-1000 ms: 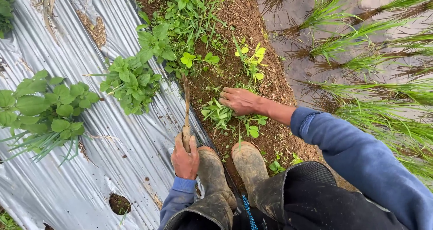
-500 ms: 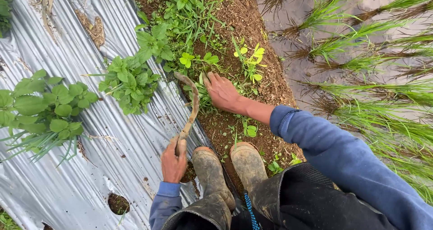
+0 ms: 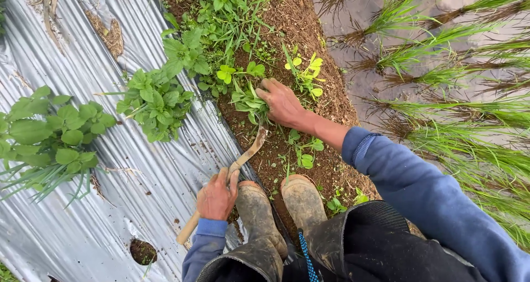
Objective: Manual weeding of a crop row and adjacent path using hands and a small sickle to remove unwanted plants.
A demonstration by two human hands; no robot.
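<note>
Right hand [image 3: 282, 102] grips a leafy weed [image 3: 248, 102] on my soil ridge [image 3: 309, 33]; left hand [image 3: 216, 196] clasps the sickle [image 3: 251, 146] near the plastic sheet's [image 3: 83, 243] edge.

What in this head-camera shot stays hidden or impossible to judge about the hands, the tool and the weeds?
- Sickle tip: head view, buried under the weed clump; whether it touches stems cannot be told.
- Right hand fingertips: hidden among the leaves.
- Handle middle: covered by the left hand.
- Person's body: cut off by the bottom edge.
- Mud-caked boots: material unclear.
</note>
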